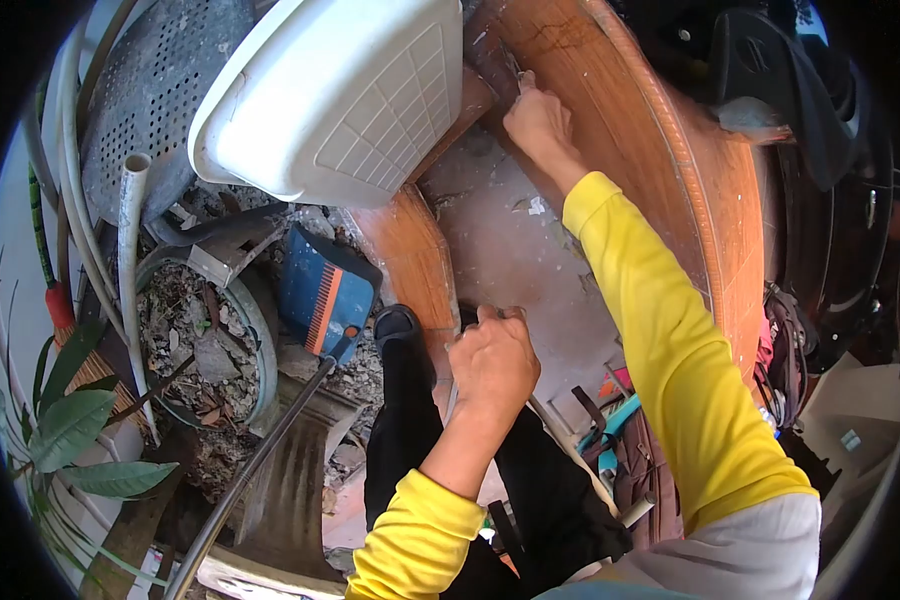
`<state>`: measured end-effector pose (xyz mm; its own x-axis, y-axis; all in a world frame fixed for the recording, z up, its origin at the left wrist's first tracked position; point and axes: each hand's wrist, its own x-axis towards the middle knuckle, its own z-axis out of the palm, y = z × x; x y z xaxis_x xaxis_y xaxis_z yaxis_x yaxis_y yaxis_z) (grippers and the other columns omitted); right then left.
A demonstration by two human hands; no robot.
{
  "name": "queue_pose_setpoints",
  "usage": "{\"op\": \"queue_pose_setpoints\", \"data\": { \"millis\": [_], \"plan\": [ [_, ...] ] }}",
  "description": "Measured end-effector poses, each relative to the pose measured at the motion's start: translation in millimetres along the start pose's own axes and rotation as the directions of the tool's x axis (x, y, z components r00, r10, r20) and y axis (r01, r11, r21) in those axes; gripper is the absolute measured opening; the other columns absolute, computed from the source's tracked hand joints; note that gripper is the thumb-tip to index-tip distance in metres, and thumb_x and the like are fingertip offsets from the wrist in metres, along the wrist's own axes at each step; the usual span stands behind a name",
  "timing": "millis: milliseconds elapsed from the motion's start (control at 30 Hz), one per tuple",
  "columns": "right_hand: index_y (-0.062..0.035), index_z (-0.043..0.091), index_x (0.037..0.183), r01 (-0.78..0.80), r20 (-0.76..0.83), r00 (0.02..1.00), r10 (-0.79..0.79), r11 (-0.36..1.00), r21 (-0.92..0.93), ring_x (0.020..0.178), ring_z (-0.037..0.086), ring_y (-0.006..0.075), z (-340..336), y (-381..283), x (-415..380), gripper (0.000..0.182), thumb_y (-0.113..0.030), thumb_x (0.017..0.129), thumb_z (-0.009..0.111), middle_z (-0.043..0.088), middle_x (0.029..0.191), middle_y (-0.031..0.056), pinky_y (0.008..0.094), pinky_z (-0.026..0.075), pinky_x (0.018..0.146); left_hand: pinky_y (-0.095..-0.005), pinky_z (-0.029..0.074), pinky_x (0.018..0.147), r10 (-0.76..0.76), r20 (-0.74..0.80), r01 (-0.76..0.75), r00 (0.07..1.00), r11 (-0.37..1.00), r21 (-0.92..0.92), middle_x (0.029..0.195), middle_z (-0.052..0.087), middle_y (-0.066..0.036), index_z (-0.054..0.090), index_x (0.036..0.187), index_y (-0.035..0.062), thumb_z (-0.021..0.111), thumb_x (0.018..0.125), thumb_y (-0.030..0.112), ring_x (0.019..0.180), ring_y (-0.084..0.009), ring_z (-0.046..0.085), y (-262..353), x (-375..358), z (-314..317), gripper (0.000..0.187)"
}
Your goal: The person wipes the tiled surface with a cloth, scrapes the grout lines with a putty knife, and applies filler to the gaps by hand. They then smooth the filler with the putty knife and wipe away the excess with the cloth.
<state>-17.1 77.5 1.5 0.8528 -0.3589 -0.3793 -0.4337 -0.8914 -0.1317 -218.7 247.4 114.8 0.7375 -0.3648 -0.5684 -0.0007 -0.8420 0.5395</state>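
My right hand (543, 125) reaches to the far end of a tiled recess, its fingers closed near the foot of the brown wood-look tiled wall (625, 110). Something thin shows at its fingertips, too small to name. Nearer to me, my left hand (495, 365) is a fist above the dusty floor (510, 255). A thin pale edge shows below that fist; what it grips is hidden. Left of the right hand, a white plastic basin (340, 100) stands tilted, its ribbed underside towards the recess.
A blue dustpan (325, 290) with orange teeth and a long metal handle (255, 460) lies at the left. Beside it are a rubble-filled pot (265, 345), a pale pipe (132, 250) and a leafy plant (75, 430). Bags (645, 465) lie right of my legs.
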Motion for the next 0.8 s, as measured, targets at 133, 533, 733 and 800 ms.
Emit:
{"op": "queue_pose_setpoints", "data": {
  "millis": [133,533,733,800],
  "plan": [
    [0.0027,0.036,0.143,-0.108,0.047,0.994,0.101,0.978,0.177,0.116,0.056,0.0449,17,-23,41,0.058,-0.021,0.093,0.052,0.056,0.123,0.0328,0.0500,0.047,0.097,-0.0407,0.056,0.063,-0.004,0.076,0.002,0.997,0.999,0.033,0.091,0.062,-0.018,0.067,0.093,0.0031,0.057,0.080,0.010,0.074,-0.0342,0.069,-2,-1,-6,0.018],
    [0.0059,0.053,0.129,-0.222,0.068,0.975,0.213,0.952,0.209,0.118,0.056,0.0417,-3,-52,20,0.041,-0.021,0.099,0.042,0.057,0.127,0.0281,0.0459,0.047,0.098,-0.0456,0.055,0.068,-0.057,0.057,0.056,0.997,0.998,0.008,0.089,0.065,-0.023,0.067,0.095,0.0036,0.064,0.074,0.013,0.075,-0.0391,0.068,-10,-3,-13,0.023],
    [0.0097,0.055,0.125,-0.097,0.006,0.995,0.097,0.994,0.043,0.120,0.055,0.0422,18,-27,29,0.048,-0.027,0.101,0.035,0.055,0.130,0.0286,0.0459,0.045,0.101,-0.0458,0.055,0.069,-0.062,0.055,0.064,0.997,0.998,-0.025,0.087,0.065,-0.022,0.067,0.094,0.0034,0.064,0.076,0.014,0.077,-0.0392,0.068,-18,-6,-19,0.022],
    [0.0099,0.051,0.128,-0.152,0.058,0.988,0.145,0.980,0.132,0.121,0.054,0.0426,10,-35,28,0.049,-0.028,0.101,0.035,0.055,0.129,0.0289,0.0460,0.045,0.101,-0.0459,0.055,0.069,-0.079,0.082,0.080,0.994,0.997,-0.013,0.088,0.065,-0.023,0.067,0.093,0.0032,0.064,0.076,0.014,0.077,-0.0392,0.068,-18,-6,-22,0.021]
  ]
}}
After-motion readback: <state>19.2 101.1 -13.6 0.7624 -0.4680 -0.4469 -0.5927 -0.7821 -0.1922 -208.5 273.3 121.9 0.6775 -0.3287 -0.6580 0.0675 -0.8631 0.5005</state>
